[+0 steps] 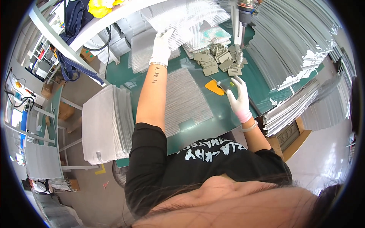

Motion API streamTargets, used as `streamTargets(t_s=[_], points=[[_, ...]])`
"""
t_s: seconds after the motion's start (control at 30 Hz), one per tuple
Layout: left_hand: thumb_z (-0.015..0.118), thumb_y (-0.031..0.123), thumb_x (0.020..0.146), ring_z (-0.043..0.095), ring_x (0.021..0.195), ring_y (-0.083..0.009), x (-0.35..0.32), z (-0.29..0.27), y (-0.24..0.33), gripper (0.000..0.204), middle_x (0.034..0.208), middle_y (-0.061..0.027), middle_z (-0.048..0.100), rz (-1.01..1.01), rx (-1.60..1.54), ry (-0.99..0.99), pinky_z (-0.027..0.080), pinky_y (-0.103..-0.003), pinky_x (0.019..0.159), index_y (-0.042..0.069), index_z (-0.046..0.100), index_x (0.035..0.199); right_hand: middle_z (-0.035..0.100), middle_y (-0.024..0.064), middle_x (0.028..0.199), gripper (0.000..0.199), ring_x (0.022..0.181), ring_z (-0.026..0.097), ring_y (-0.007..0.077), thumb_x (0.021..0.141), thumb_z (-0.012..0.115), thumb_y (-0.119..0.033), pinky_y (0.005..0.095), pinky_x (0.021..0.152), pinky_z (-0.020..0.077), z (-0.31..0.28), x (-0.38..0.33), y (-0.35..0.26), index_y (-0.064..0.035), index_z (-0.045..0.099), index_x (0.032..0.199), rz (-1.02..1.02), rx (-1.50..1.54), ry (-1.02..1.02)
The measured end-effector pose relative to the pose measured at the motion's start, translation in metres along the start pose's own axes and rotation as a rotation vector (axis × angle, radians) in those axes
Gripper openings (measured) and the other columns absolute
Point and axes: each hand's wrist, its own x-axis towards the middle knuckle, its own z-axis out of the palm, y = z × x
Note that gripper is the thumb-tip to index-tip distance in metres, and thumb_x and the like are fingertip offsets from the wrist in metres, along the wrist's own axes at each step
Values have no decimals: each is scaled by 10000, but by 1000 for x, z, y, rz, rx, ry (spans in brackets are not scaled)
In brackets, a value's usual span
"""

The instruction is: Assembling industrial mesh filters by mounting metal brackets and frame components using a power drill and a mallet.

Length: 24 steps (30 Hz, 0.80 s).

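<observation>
White gloves cover both of my hands. My left hand [162, 48] reaches to the far side of the bench, fingers closed on the edge of a silvery mesh sheet [190, 17] that lies tilted over other sheets. My right hand [239, 102] is low over the right part of the bench, thumb and fingers apart. Close to its fingertips lie a dark-handled tool with a thin shaft [223, 86] and a yellow scraper [214, 88]; whether the thumb touches the handle I cannot tell. Between my arms, another mesh sheet [186, 98] lies flat on the green bench top [197, 132].
A heap of small grey-beige metal plates [218, 59] sits beneath an upright metal machine part [238, 30]. Tall stacks of thin sheets stand at the right [289, 41] and left [104, 125]. A white frame rail [110, 19] crosses the upper left. A cardboard box [296, 138] stands at right.
</observation>
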Motion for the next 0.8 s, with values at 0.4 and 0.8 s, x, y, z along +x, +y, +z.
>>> streamTargets(t_s=[0.4, 0.8], points=[[699, 28, 870, 682, 950, -200, 20, -43, 11, 324, 1087, -110, 699, 35, 195, 93, 570, -305, 792, -14, 635, 1185, 523, 209, 1349, 469, 1253, 523, 355, 838, 678, -57, 420, 1081, 397, 9, -5, -4, -11, 549, 1286, -7, 69, -8], [689, 87, 893, 661, 994, -181, 42, -33, 45, 307, 1089, -103, 681, 174, 791, -39, 539, -291, 863, -12, 635, 1179, 544, 198, 1320, 453, 1255, 525, 335, 832, 661, -30, 400, 1080, 397, 3, -18, -3, -26, 563, 1274, 27, 129, -65]])
